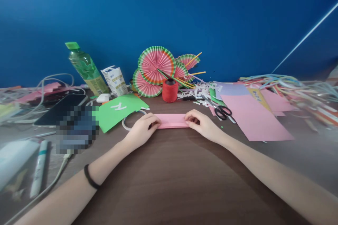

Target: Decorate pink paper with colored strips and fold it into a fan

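Watching from afar through the head camera, I am seeing the left hand [144, 126] pinching the left end of a narrow, folded strip of pink paper [173, 121] between thumb and fingers. The right hand [200, 123] is gripping the opposite end, so the strip is stretching crosswise between both hands, low over the dark brown wood-grain table [171, 175]; whether its underside is touching the wood I cannot tell. A thin black band [91, 177] is circling the left wrist.

Just beyond the strip, a red spool of thread [169, 92] is standing in front of round pleated paper fans [156, 65] coloured pink, white and green. Left of the spool, a bright green paper sheet [107, 117] is lying near the left hand, carrying small white strips. To the right, black-handled scissors [223, 113] are resting beside a large pink paper sheet [258, 121]. Farther out, a green plastic bottle [86, 66] is tilting beside a white carton [115, 81], and a blue wall [169, 7] is rising behind everything.
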Demonstrator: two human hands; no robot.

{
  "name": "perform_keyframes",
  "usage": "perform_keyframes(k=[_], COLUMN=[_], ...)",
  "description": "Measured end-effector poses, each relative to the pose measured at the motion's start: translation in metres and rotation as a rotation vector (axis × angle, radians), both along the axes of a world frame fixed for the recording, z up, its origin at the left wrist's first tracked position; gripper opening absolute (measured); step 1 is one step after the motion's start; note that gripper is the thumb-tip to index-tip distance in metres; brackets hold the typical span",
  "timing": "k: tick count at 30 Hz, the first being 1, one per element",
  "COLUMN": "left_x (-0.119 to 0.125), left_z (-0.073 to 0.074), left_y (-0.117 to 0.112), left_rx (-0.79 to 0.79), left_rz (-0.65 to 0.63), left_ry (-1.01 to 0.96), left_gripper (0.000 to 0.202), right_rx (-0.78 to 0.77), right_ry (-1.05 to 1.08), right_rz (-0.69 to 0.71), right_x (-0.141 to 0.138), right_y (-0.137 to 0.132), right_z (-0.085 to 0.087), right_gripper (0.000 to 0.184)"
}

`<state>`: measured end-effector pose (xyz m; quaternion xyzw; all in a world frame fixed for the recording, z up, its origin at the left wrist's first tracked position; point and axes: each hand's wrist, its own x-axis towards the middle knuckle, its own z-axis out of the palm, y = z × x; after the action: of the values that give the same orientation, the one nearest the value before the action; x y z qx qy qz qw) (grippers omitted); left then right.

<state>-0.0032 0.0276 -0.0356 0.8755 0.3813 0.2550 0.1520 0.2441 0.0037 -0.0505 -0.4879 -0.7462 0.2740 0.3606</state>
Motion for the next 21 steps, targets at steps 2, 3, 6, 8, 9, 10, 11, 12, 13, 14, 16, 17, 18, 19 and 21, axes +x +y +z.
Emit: perform_keyframes(k=[2, 3, 6, 8, 9, 10, 11, 12, 13, 14, 16, 17, 18, 19, 21], left_x=[0.0000, 0.0001, 0.0005, 0.0008, 0.0008, 0.0008, 0.0008, 0.0008, 0.0007, 0.0006, 0.0003, 0.0002, 0.0000, -0.0001, -0.0002], left_z=[-0.0006, -0.0007, -0.0004, -0.0003, -0.0004, -0.0006, -0.0008, -0.0011, -0.0014, -0.0017, -0.0021, -0.0021, -0.0021, -0.0019, -0.0014], left_y=[0.0004, 0.0004, -0.0002, -0.0003, -0.0003, -0.0001, 0.0000, 0.0002, 0.0003, 0.0004, 0.0002, 0.0001, -0.0001, -0.0004, -0.0009], left_rx=[0.007, 0.007, 0.004, 0.007, 0.012, 0.018, 0.023, 0.028, 0.032, 0.034, 0.045, 0.051, 0.059, 0.065, 0.073], left_rz=[-0.004, -0.006, -0.003, -0.003, -0.005, -0.008, -0.013, -0.017, -0.019, -0.022, -0.027, -0.033, -0.039, -0.045, -0.053], left_ry=[0.013, 0.020, 0.034, 0.038, 0.040, 0.043, 0.047, 0.051, 0.057, 0.062, 0.068, 0.069, 0.068, 0.065, 0.062], left_gripper=[0.012, 0.012, 0.012, 0.011, 0.011, 0.011, 0.011, 0.011, 0.011, 0.012, 0.013, 0.013, 0.014, 0.015, 0.015], right_rx=[-0.012, -0.019, -0.021, -0.009, -0.002, 0.005, 0.012, 0.018, 0.023, 0.028, 0.030, 0.028, 0.028, 0.029, 0.033], right_ry=[-0.012, -0.017, -0.028, -0.031, -0.031, -0.032, -0.034, -0.035, -0.036, -0.037, -0.039, -0.041, -0.043, -0.046, -0.048], right_rz=[0.001, -0.002, -0.005, 0.006, 0.011, 0.014, 0.018, 0.020, 0.024, 0.029, 0.044, 0.051, 0.060, 0.067, 0.076], right_x=[-0.0001, -0.0003, -0.0011, -0.0017, -0.0020, -0.0022, -0.0024, -0.0026, -0.0028, -0.0029, -0.0031, -0.0030, -0.0029, -0.0028, -0.0023], right_y=[0.0007, 0.0009, 0.0012, 0.0011, 0.0010, 0.0009, 0.0008, 0.0008, 0.0007, 0.0007, 0.0003, 0.0001, -0.0002, -0.0005, -0.0009], right_z=[-0.0005, -0.0006, -0.0004, -0.0002, -0.0001, 0.0000, 0.0001, 0.0002, 0.0003, 0.0005, 0.0012, 0.0016, 0.0020, 0.0024, 0.0030], right_gripper=[0.006, 0.007, 0.007, 0.006, 0.006, 0.007, 0.007, 0.007, 0.008, 0.008, 0.010, 0.010, 0.011, 0.012, 0.012])
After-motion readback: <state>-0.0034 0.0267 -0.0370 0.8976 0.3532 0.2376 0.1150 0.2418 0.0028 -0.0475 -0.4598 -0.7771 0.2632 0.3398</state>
